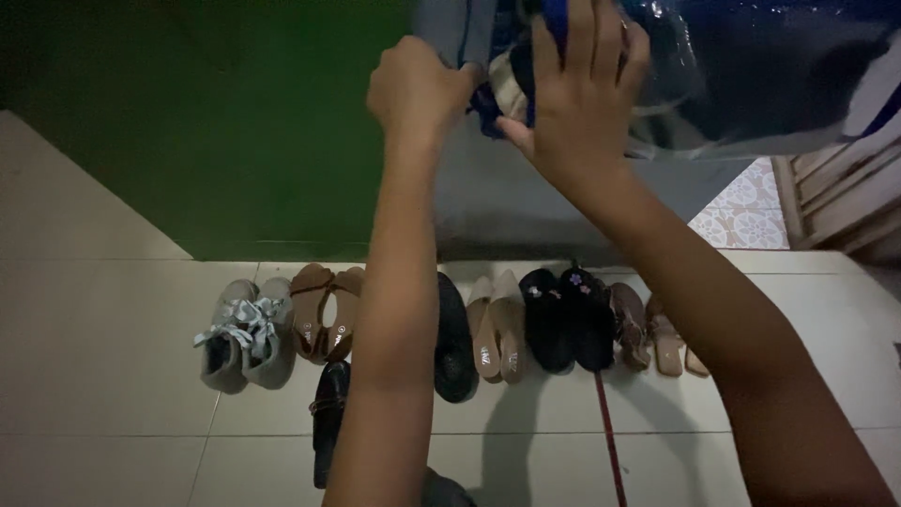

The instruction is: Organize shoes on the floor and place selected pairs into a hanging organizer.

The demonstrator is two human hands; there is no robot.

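Note:
Both my arms reach up to a bundle at the top of the view. My left hand (418, 89) is closed in a fist, gripping the edge of a blue cloth item (488, 108). My right hand (582, 94) is spread flat with fingers apart against the same bundle, pressing a beige and blue item (511, 84) beside a clear plastic bag (751, 75) with dark blue contents. What lies inside the bag is too dark to tell.
On the tiled floor (103, 357) a row of footwear lines a green wall (235, 131): grey sneakers (246, 333), brown sandals (324, 310), beige flats (497, 329), black flats (563, 314), tan sandals (657, 333), a dark shoe (328, 418). A wooden frame (845, 197) stands at right.

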